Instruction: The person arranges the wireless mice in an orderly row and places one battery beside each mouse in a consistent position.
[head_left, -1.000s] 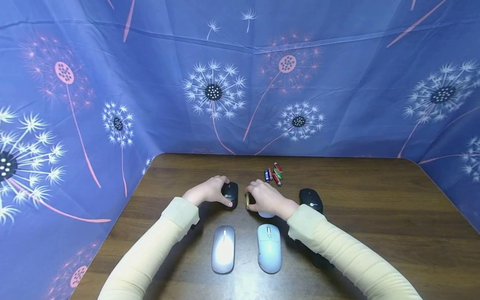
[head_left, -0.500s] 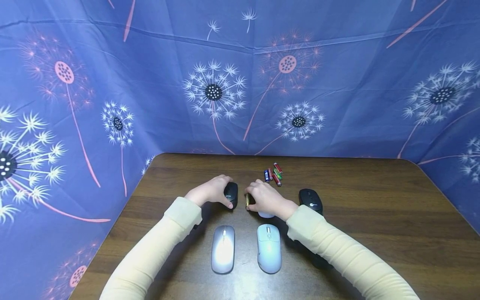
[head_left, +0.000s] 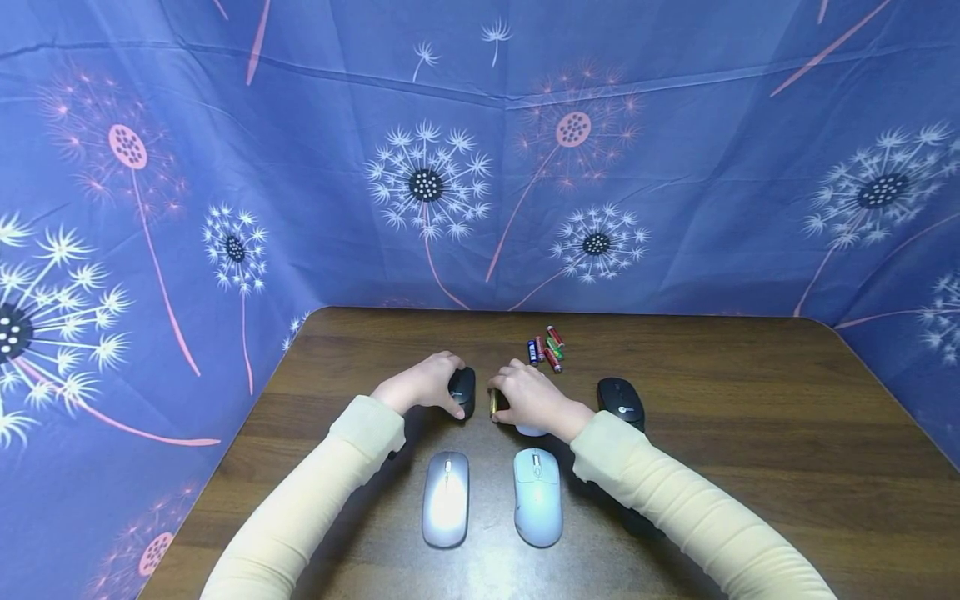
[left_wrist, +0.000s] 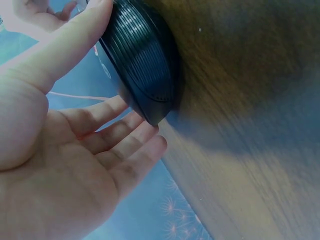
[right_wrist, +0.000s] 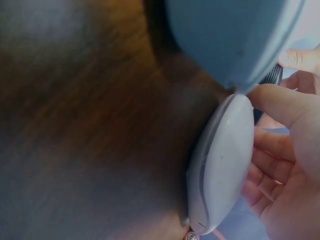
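Black mouse in the left hand, gold glint in the right!
Here's the rounded black plastic mouse [head_left: 462, 392], ribbed along its side, pale logo on top, low against the brown wooden tabletop [head_left: 750, 450], and the left hand [head_left: 426, 382] has it end to end: thumb near, fingers far. Just across, a slim gold-coloured piece [head_left: 493, 403], mostly covered, sits pinched in the right hand [head_left: 531, 395], its long side pointing away from the person. And below that hand lies a smooth white mouse [right_wrist: 227, 155], domed, grey seam along its edge, resting on the wood.
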